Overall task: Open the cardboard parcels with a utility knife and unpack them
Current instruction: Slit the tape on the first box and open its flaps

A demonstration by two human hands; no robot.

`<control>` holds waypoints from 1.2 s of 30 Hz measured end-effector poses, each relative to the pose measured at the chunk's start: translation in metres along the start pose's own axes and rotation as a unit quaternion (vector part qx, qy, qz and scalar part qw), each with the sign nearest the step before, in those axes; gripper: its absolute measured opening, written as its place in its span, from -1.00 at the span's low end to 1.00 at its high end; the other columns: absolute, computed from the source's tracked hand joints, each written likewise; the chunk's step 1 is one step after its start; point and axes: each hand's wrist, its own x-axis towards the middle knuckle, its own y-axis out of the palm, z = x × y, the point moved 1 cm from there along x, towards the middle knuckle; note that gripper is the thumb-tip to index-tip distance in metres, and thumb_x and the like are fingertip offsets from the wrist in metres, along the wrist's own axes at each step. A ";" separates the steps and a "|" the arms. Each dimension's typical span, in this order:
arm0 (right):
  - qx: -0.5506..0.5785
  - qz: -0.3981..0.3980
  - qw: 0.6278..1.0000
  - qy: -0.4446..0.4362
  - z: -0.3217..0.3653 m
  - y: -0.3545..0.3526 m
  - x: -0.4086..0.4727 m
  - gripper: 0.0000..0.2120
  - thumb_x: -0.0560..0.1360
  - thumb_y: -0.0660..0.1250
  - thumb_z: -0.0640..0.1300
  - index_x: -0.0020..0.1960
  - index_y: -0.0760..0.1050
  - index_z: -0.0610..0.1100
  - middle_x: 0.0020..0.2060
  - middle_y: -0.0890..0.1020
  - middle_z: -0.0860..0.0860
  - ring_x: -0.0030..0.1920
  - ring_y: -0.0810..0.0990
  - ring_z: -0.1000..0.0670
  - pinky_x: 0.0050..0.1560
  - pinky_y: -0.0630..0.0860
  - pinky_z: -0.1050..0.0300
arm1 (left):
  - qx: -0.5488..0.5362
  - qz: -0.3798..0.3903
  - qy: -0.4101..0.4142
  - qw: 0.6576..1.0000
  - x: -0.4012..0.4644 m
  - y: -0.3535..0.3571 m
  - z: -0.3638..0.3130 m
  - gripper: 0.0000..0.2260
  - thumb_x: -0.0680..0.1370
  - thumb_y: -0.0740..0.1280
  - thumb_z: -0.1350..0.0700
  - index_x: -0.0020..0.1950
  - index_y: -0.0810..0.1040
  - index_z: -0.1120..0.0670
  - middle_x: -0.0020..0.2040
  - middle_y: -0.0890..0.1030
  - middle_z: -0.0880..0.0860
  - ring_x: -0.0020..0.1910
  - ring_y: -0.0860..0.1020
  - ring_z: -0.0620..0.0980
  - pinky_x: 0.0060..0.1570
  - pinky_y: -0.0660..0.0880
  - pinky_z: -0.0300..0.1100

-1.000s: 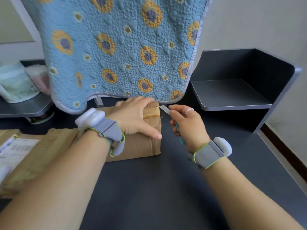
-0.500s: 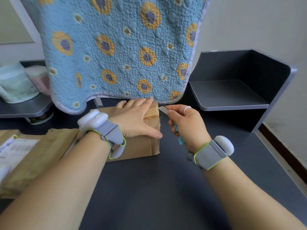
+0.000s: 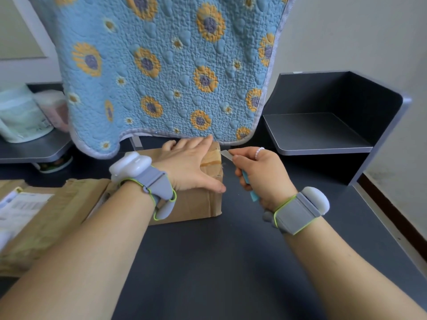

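Left of the cardboard parcel (image 3: 184, 204) on the tabletop (image 3: 219, 262) lies a flattened carton with a white label (image 3: 20, 204), its print too blurred to read. The left hand (image 3: 189, 167) lies flat, fingers straight, pressing the parcel's top. At the parcel's far right corner the right hand (image 3: 256, 172) grips the utility knife (image 3: 227, 155), blade tip at the tape seam (image 3: 211, 158), which runs leftward under the left hand's fingers.

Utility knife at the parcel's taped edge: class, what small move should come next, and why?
Probably draw the utility knife along the tape: the right hand holds its blade at the parcel edge, while the left hand presses the top steady.
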 end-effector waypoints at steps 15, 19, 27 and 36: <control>0.054 0.032 0.997 0.033 0.001 -0.008 -0.002 -0.85 0.52 0.24 -0.28 -0.09 0.58 -0.13 -0.64 0.46 0.09 -0.65 0.32 0.14 -0.63 0.24 0.35 | -0.038 -0.046 0.018 0.998 -0.001 0.000 0.000 0.04 0.08 0.24 -0.45 0.48 -0.02 -0.14 0.47 0.14 -0.11 0.44 0.11 -0.03 0.34 0.03 -0.05; 0.081 0.008 0.996 0.039 0.000 -0.008 0.000 -0.84 0.53 0.22 -0.30 -0.09 0.56 -0.15 -0.63 0.45 0.07 -0.66 0.31 0.15 -0.63 0.23 0.37 | -0.058 -0.054 0.022 0.997 -0.001 -0.002 0.000 0.02 0.06 0.26 -0.44 0.46 0.06 -0.13 0.40 0.23 -0.12 0.40 0.18 -0.02 0.29 0.06 -0.05; 0.042 -0.013 0.999 0.027 0.000 0.006 -0.003 -0.81 0.53 0.20 -0.26 -0.15 0.54 -0.06 -0.51 0.46 0.01 -0.62 0.34 0.14 -0.62 0.28 0.34 | -0.060 -0.055 0.020 0.996 -0.001 -0.002 0.000 0.02 0.06 0.25 -0.45 0.45 0.07 -0.12 0.39 0.24 -0.11 0.38 0.19 -0.02 0.27 0.08 -0.06; 0.018 -0.017 1.000 0.012 -0.001 0.003 -0.012 -0.80 0.52 0.21 -0.25 -0.15 0.55 -0.02 -0.58 0.48 0.09 -0.61 0.35 0.14 -0.59 0.30 0.33 | -0.051 -0.056 0.018 0.997 0.001 -0.002 0.000 0.01 0.06 0.25 -0.46 0.43 0.08 -0.13 0.36 0.26 -0.10 0.35 0.21 0.00 0.24 0.10 -0.05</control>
